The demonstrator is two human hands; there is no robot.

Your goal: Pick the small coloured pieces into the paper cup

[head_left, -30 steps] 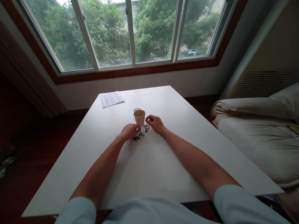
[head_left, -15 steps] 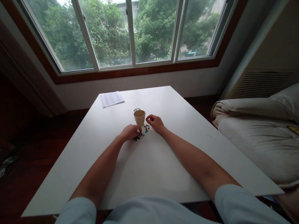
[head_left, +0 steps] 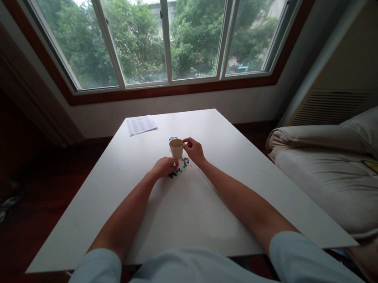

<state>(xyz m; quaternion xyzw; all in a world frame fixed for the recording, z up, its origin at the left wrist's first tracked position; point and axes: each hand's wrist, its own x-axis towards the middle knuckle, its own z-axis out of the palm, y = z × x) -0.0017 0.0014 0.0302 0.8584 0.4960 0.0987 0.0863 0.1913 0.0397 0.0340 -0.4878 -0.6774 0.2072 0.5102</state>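
small tan paper cup (head_left: 176, 148) mid white table (head_left: 184, 215), loose multicoloured plastic beads (head_left: 180, 167) just in front | left hand (head_left: 164, 166) curled on beads, grip unclear | right hand (head_left: 193, 149) pinched at cup rim | beads likely tiny, hard, slick: fingertip pinch; cup light, tippy

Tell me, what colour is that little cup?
Tan cup, seen best in the head view.

- No word, label, brand or number can be read anywhere.
- The sheet of paper (head_left: 142, 124) at the far end of the table (head_left: 191, 214) carries print too small to read.
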